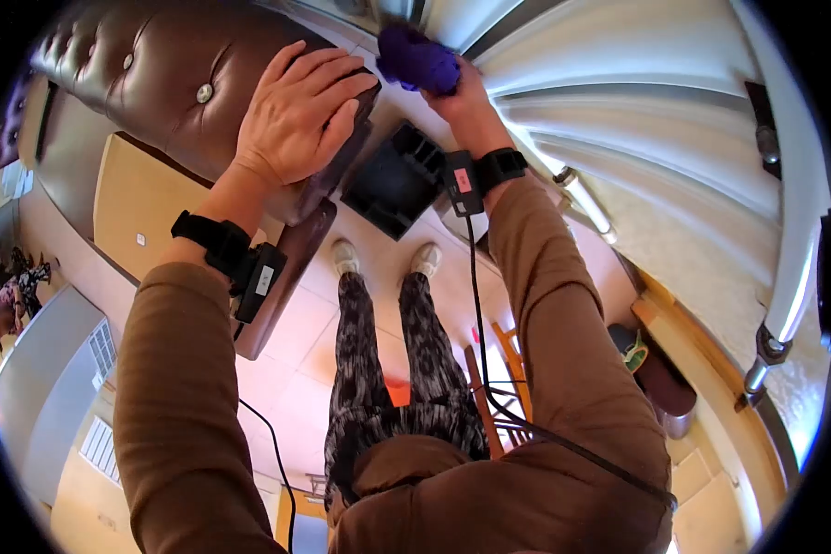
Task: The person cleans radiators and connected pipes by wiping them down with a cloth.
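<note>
My left hand (295, 120) lies flat on the top end of a brown tufted sofa back (162, 88), its fingers stretched out and holding nothing. Beyond it, at the top of the head view, my right hand (462, 100) is closed round a bunched purple cloth (417, 61). The cloth is close to the window side, and it hides most of the fingertips. Both wrists wear black straps with small boxes and cables.
A black plastic crate (392, 183) sits on the tiled floor ahead of my feet. White curtains (619, 102) and a metal rail (799, 268) line the right side. A wooden chair (508, 369) stands behind me on the right. Another person (14, 300) is at far left.
</note>
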Motion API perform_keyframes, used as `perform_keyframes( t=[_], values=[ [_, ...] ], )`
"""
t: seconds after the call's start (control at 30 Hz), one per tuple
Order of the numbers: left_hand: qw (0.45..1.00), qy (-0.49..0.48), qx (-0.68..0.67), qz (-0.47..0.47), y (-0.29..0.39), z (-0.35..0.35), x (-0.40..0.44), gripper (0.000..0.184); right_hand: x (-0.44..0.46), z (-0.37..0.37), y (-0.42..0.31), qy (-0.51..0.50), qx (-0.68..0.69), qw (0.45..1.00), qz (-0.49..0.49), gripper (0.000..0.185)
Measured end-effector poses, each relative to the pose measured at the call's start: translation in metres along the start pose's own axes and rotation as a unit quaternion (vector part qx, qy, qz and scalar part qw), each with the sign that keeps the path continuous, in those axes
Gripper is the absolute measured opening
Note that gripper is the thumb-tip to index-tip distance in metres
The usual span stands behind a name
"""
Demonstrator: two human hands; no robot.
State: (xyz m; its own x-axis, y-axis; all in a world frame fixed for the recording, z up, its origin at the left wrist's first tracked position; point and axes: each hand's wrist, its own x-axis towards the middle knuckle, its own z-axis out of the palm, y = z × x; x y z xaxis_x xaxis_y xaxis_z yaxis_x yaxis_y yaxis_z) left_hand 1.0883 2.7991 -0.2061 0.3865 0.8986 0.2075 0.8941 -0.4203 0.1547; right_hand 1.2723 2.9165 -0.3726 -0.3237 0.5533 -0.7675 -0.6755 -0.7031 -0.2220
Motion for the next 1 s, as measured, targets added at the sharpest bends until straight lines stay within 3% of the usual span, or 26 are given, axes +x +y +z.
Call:
perform_keyframes(
  t=[0.07,0.1,0.13,0.2,0.23,0.27,0.4,0.47,0.5,0.53,0.6,0.67,0.73,1.0],
  values=[
    [1.000,0.007,-0.004,-0.001,0.001,0.001,-0.001,0.031,-0.012,0.002,-0.004,-0.029,0.004,1.000,-0.002,0.028],
    [1.000,0.012,-0.006,0.000,0.000,0.000,-0.001,0.031,-0.029,-0.004,-0.009,-0.100,-0.357,0.891,-0.263,0.029],
    [1.000,0.014,-0.002,-0.001,-0.001,-0.002,-0.001,0.031,-0.052,-0.006,-0.008,-0.149,-0.639,0.591,-0.469,0.030],
    [1.000,0.014,-0.023,-0.008,0.001,-0.003,0.000,0.030,-0.124,0.017,-0.002,-0.155,-0.568,0.654,-0.475,0.032],
    [0.999,0.020,-0.024,-0.008,0.002,-0.003,0.000,0.030,-0.140,0.019,-0.006,-0.181,-0.354,0.872,-0.285,0.034],
    [1.000,0.023,-0.018,-0.008,-0.002,-0.006,0.001,0.030,-0.143,0.027,-0.010,-0.188,-0.092,0.976,-0.057,0.036],
    [0.998,0.026,-0.055,-0.014,0.002,-0.006,0.000,0.029,-0.058,-0.037,-0.005,-0.084,-0.217,0.972,-0.026,0.040],
    [0.998,0.026,-0.063,-0.012,0.001,-0.006,0.003,0.029,-0.037,-0.017,0.008,0.030,-0.486,0.867,-0.104,0.036],
    [0.998,0.024,-0.066,-0.011,0.000,-0.007,0.004,0.029,-0.033,-0.007,0.012,0.018,-0.580,0.788,-0.208,0.037],
    [0.998,0.024,-0.064,-0.012,0.001,-0.007,0.004,0.029,-0.023,0.000,0.016,0.016,-0.580,0.787,-0.208,0.037],
    [0.996,0.015,-0.080,-0.020,0.000,-0.006,0.004,0.030,0.000,0.017,0.025,0.020,-0.780,0.535,-0.325,0.040],
    [0.996,0.016,-0.081,-0.026,-0.001,-0.004,0.003,0.030,0.008,0.036,0.030,-0.096,-0.824,0.394,-0.395,0.036],
    [0.995,0.019,-0.091,-0.029,-0.002,-0.004,0.003,0.031,0.020,0.063,0.038,-0.091,-0.875,0.319,-0.352,0.032],
    [0.995,0.014,-0.100,-0.029,-0.004,-0.002,0.001,0.031,0.058,0.083,0.051,-0.061,-0.921,0.280,-0.266,0.030]
  ],
)
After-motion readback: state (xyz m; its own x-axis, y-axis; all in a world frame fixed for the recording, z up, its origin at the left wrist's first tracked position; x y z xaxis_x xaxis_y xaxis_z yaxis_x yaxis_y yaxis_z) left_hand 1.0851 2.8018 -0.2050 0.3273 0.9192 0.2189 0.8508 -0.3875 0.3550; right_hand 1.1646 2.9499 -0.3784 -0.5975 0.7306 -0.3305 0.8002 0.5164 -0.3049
